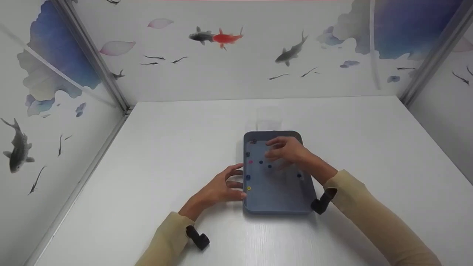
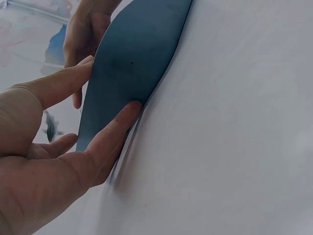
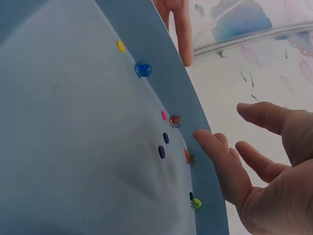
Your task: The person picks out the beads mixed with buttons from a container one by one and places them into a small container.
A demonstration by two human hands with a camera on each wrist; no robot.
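A blue-grey rectangular tray (image 1: pixel 277 201) lies on the table with small buttons and glass marbles in it. My left hand (image 1: pixel 220 186) is at its left side, with straight fingers touching the outer wall and the thumb at the rim. Over the tray's upper part hovers my right hand (image 1: pixel 290 151), its fingers loosely bent and apart, holding nothing. Along one wall, in the right wrist view, are a yellow button (image 3: pixel 121 46), a blue marble (image 3: pixel 144 69), a pink button (image 3: pixel 164 115), a dark blue button (image 3: pixel 162 152) and a yellow-green marble (image 3: pixel 196 202).
A clear plastic box (image 1: pixel 269 118) stands just behind the tray. The white table (image 1: pixel 177 140) meets printed wall panels (image 1: pixel 251 74) at the back and sides. Each wrist wears a black camera mount, one of them on the left wrist (image 1: pixel 197 238).
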